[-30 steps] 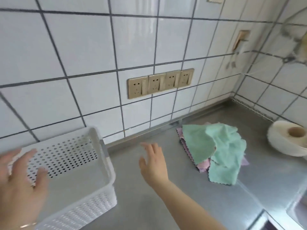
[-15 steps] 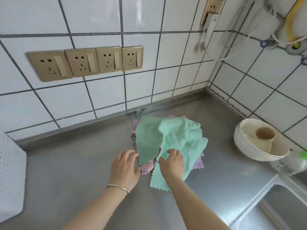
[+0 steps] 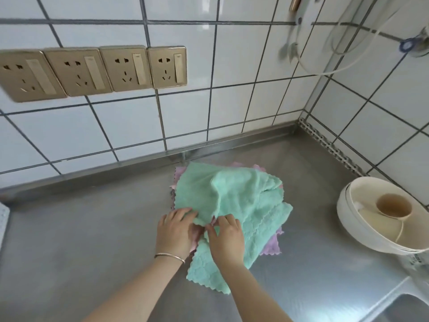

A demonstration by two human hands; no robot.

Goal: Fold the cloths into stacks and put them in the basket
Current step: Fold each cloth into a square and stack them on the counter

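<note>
Steel counter (image 3: pixel 92 240); green cloth (image 3: pixel 232 196) under fingers (image 3: pixel 185 211)

A home kitchen — white glazed wall tiles (image 3: pixel 232 73) with dark grout, a brushed stainless-steel countertop (image 3: pixel 92 228), four gold-coloured wall sockets (image 3: pixel 92 70) and a steel sink's corner (image 3: pixel 404 307).

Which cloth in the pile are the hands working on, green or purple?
The green cloth on top: both the left hand and right hand grip its near edge. The purple cloths lie flat underneath, untouched.

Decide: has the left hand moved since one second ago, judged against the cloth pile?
Yes. The left hand left the basket side and now grips the green cloth.
</note>
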